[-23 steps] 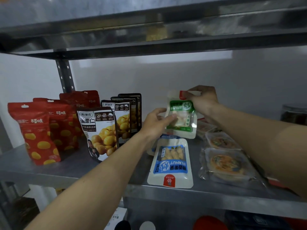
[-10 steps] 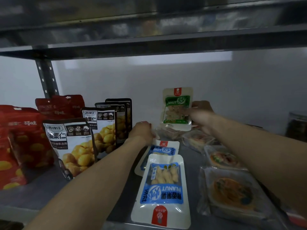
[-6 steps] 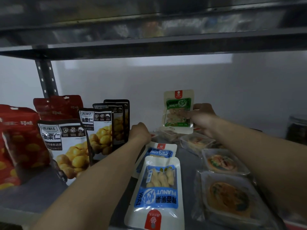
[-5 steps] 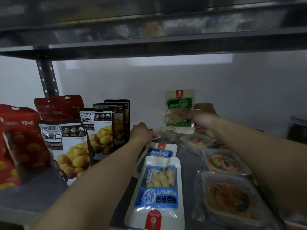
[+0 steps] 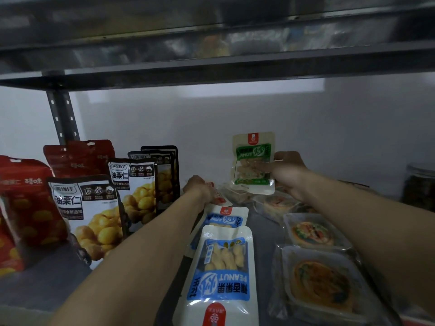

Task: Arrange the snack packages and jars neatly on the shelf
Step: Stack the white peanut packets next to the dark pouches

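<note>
Inspection of the middle tier of the grey metal shelf (image 5: pixel 35 292), seen from the head camera.

I find the right hand (image 5: pixel 286 175) holding the green-and-white peanut pouch (image 5: pixel 253 161), a glossy plastic sachet, upright near the back wall; its fingers are laid across the pouch's front face and its thumb is behind the right edge. The pouch's lower edge hangs just above small packets at the back; I cannot tell whether it touches them.

The left hand (image 5: pixel 199 188) is at the back of the shelf, knuckles towards me, its fingers turned down out of sight beside a small white packet with a red mark (image 5: pixel 219 196); I cannot tell whether it grips anything.

Two blue-and-white peanut pouches lie flat in the middle; the near one (image 5: pixel 223 267) overlaps the far one (image 5: pixel 227 217).

Left of them, black-and-white chestnut pouches (image 5: pixel 87 212) stand upright in a staggered row; red pouches with yellow print (image 5: pixel 26 196) stand further left.

On the right, clear plastic food trays (image 5: pixel 324 285) lie in a line towards the back; a clear jar with dark contents (image 5: pixel 421 187) stands at the far right.
</note>
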Available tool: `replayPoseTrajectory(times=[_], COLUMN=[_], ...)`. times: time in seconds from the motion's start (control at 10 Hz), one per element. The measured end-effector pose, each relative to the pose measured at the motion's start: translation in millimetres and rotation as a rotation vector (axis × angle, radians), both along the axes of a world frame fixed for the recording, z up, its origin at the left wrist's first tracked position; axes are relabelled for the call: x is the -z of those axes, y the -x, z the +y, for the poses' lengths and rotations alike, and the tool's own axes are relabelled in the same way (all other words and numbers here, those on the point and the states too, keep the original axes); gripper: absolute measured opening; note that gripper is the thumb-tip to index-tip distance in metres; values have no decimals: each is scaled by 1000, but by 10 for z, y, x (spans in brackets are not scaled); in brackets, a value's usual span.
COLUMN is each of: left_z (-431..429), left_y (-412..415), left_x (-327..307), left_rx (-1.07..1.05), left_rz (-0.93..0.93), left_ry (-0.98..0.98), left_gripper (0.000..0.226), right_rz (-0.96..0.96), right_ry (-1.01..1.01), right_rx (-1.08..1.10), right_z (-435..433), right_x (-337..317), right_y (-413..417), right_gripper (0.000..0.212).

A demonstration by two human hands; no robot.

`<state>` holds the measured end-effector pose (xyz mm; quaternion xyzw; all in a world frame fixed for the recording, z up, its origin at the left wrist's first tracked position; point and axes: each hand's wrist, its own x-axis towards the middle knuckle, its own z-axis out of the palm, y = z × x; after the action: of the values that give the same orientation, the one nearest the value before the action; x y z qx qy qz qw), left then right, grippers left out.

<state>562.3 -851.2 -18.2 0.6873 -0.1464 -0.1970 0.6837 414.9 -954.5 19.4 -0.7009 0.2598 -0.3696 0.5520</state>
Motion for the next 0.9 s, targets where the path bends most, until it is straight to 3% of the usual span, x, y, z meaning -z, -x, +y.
replayPoseTrajectory(times=[0.1,0.2,0.4,0.5,0.6,0.7,0.8,0.9], left_z=[49,69,231,303,339,389,398,387], left_y=[-85,-141,-100,-23,-1,47,73,107], left_x=[64,83,-38,-36,-22,-55,-34,-17], left_rx=[-36,-9,71,68,139,281,336,241], left_rz=[55,-1,-74,-234,-179,-50,-91,-183], left_ry=[164,254,431,308,340,440,401,345], left_gripper=[26,19,19,30,36,21,20,37], right_rz=[-14,-34,-24,24,85,133,117,86], right_ry=[-4,-12,-40,-38,-50,-105,-163,-169], right_rx=[-16,-27,-69,-114,-162,-214,-234,-211], right_z=[7,21,56,85,123,170,227,273], right_x=[-7,-24,-52,-36,-10,20,59,85], right_y=[14,25,8,-10,-29,-39,-61,-113], right_gripper=[15,14,19,19,16,19,16,19])
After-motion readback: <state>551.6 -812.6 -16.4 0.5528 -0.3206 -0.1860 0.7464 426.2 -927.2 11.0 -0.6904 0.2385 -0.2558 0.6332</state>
